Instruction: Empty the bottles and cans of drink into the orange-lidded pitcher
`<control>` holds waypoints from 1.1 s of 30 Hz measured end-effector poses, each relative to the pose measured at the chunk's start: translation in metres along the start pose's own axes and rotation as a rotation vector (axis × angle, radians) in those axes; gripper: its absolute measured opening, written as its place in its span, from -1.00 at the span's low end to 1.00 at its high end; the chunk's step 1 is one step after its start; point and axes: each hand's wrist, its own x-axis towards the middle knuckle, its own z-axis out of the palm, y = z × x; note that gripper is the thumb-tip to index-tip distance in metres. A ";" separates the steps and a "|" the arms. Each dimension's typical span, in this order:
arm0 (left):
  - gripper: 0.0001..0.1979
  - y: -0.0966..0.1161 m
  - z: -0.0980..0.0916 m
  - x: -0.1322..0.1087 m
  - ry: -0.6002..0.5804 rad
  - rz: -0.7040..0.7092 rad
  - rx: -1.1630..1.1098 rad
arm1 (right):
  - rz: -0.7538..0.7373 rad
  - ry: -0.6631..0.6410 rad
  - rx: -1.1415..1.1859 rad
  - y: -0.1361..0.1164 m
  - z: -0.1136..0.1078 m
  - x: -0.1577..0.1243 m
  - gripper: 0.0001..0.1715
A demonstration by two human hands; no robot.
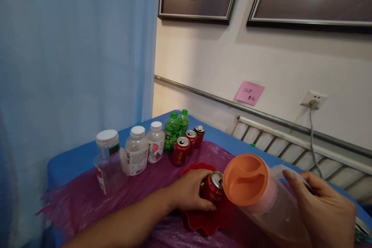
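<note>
My left hand (193, 192) is wrapped round a red drink can (213, 192), whose opened top faces up. The can is over a red scalloped dish (200, 223); I cannot tell whether it touches the bottom. In my right hand (322, 201) is the handle of a clear plastic pitcher (281, 211) with an orange lid (246, 180). The pitcher tilts toward the can, its lid close beside the can's top. Some liquid shows inside the pitcher. Whether any is flowing out is hidden behind the lid.
Several red cans (180, 153) stand behind the dish, beside two green bottles (173, 133). Clear jars with white lids (136, 153) line the left side. Purple plastic sheeting (139, 193) covers part of the blue table (72, 161). A radiator (270, 139) runs along the wall.
</note>
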 end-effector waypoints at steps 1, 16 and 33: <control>-0.26 0.000 0.000 0.000 0.003 -0.002 0.001 | -0.004 0.003 -0.005 0.002 0.000 0.001 -0.50; -0.25 -0.001 0.000 0.000 -0.008 -0.001 -0.010 | -0.062 0.028 -0.030 0.000 -0.001 0.000 -0.49; -0.24 0.000 0.000 0.001 0.005 0.019 -0.032 | -0.053 0.022 0.001 -0.002 -0.001 -0.002 -0.51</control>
